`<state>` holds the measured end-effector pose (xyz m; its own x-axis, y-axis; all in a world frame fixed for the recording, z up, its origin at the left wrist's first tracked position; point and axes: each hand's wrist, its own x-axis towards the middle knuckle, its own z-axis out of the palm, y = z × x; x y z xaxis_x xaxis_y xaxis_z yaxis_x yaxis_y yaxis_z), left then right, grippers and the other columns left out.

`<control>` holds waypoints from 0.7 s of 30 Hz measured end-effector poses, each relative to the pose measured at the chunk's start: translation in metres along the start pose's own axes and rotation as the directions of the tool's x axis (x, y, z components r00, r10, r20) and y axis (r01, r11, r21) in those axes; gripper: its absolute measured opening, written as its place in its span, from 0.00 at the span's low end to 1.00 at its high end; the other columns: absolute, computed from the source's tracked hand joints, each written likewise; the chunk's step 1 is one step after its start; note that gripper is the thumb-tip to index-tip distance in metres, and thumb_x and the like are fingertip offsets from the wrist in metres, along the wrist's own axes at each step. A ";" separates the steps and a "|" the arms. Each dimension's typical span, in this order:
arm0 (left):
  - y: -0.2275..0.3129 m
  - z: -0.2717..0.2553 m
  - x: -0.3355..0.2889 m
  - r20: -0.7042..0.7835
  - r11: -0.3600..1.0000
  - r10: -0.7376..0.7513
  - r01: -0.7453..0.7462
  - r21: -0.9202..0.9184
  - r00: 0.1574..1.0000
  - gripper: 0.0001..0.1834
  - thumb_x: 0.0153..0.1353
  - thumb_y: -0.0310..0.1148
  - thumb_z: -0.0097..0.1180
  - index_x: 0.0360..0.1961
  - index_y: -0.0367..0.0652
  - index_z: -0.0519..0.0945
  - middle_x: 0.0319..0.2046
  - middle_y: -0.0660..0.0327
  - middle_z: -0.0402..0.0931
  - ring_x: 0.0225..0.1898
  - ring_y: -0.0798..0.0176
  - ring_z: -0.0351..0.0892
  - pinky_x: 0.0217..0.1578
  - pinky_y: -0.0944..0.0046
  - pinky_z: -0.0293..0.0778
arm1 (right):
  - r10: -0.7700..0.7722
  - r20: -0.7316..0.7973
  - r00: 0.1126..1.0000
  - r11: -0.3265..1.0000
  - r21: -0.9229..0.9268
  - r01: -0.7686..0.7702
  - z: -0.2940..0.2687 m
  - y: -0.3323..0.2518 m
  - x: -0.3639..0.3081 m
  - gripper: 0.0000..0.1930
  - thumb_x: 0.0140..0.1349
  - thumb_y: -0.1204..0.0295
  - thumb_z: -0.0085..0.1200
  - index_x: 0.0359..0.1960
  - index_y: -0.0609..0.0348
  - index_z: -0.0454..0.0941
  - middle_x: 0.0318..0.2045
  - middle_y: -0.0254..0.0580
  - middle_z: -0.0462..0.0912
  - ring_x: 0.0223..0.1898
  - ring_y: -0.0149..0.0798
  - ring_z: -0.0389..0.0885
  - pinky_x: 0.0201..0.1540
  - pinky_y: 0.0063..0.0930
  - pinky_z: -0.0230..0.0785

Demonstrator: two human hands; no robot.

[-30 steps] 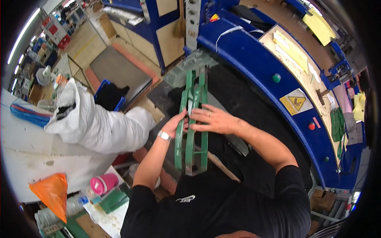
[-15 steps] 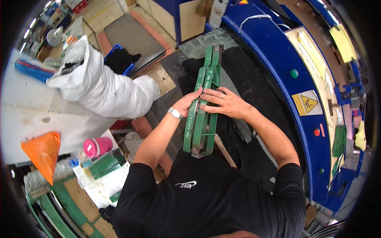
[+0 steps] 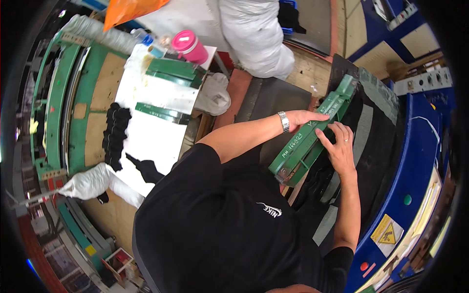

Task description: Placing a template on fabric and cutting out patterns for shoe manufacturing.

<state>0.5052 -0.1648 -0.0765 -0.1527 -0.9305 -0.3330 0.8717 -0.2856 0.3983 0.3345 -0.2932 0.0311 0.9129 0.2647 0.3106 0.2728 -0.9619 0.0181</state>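
Observation:
Between my hands is a pair of long green metal cutting dies (image 3: 299, 149), pressed side by side, with handwritten marks along their faces. They slant from near my waist up to the far right, above black fabric (image 3: 378, 141) spread over the blue machine's bed. My left hand (image 3: 304, 118) lies over their left side, thumb stretched along the top, its other fingers hidden behind the metal. My right hand (image 3: 340, 152) holds them from the right, fingertips bent onto the upper edge and thumb apart.
Left of me, a white table (image 3: 159, 132) bears more green dies (image 3: 171, 69), a pink tumbler (image 3: 189, 47) and a stack of black fabric pieces (image 3: 116, 134). A big white sack (image 3: 254, 36) stands beyond it. The blue machine (image 3: 408, 161) curves along my right.
My view has swung left, bringing the white table and green machine further in. The dies, still in both hands, now slant more to the right.

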 end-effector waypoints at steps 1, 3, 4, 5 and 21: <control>-0.004 -0.001 -0.014 -0.009 1.000 0.011 -0.011 -0.004 1.000 0.23 0.68 0.50 0.63 0.56 0.46 0.80 0.46 0.62 0.84 0.41 0.67 0.85 0.43 0.59 0.85 | -0.021 -0.005 1.000 0.999 0.026 0.021 0.004 -0.004 0.002 0.29 0.56 0.75 0.55 0.61 0.33 0.78 0.53 0.42 0.73 0.59 0.48 0.72 0.63 0.50 0.65; -0.012 -0.006 -0.043 -0.131 0.995 0.097 -0.098 0.000 0.987 0.24 0.69 0.51 0.62 0.56 0.46 0.80 0.47 0.61 0.83 0.42 0.67 0.86 0.43 0.59 0.85 | -0.051 -0.032 0.998 0.997 0.048 0.053 0.014 -0.014 0.014 0.31 0.56 0.75 0.55 0.63 0.32 0.76 0.52 0.42 0.73 0.58 0.47 0.73 0.62 0.49 0.65; -0.016 -0.013 -0.059 -0.141 0.990 0.128 -0.135 -0.040 0.982 0.24 0.69 0.51 0.61 0.56 0.46 0.79 0.47 0.62 0.84 0.42 0.66 0.86 0.43 0.58 0.85 | -0.105 -0.040 0.994 0.991 0.077 0.108 0.016 -0.020 0.025 0.32 0.56 0.75 0.54 0.64 0.30 0.75 0.52 0.42 0.74 0.58 0.46 0.73 0.62 0.49 0.65; -0.019 -0.020 -0.077 -0.152 0.981 0.163 -0.176 -0.076 0.975 0.24 0.70 0.51 0.60 0.56 0.46 0.79 0.46 0.62 0.84 0.41 0.66 0.86 0.43 0.58 0.86 | -0.161 -0.051 0.986 0.981 0.103 0.165 0.018 -0.027 0.036 0.33 0.56 0.75 0.54 0.65 0.29 0.74 0.52 0.42 0.74 0.57 0.46 0.74 0.61 0.49 0.65; -0.012 -0.103 -0.260 -0.138 0.730 0.653 -0.667 -0.151 0.745 0.45 0.65 0.64 0.57 0.72 0.44 0.63 0.63 0.51 0.72 0.58 0.50 0.78 0.58 0.49 0.76 | 0.137 0.693 0.708 -0.503 0.664 -0.553 0.120 -0.119 0.235 0.27 0.77 0.54 0.48 0.67 0.61 0.69 0.52 0.44 0.83 0.53 0.38 0.81 0.56 0.33 0.74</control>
<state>0.5828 0.1045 -0.0824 0.5193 -0.8479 -0.1063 0.8081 0.4469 0.3837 0.5531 -0.1087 -0.0121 0.8938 0.1032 -0.4363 -0.4406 0.3828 -0.8120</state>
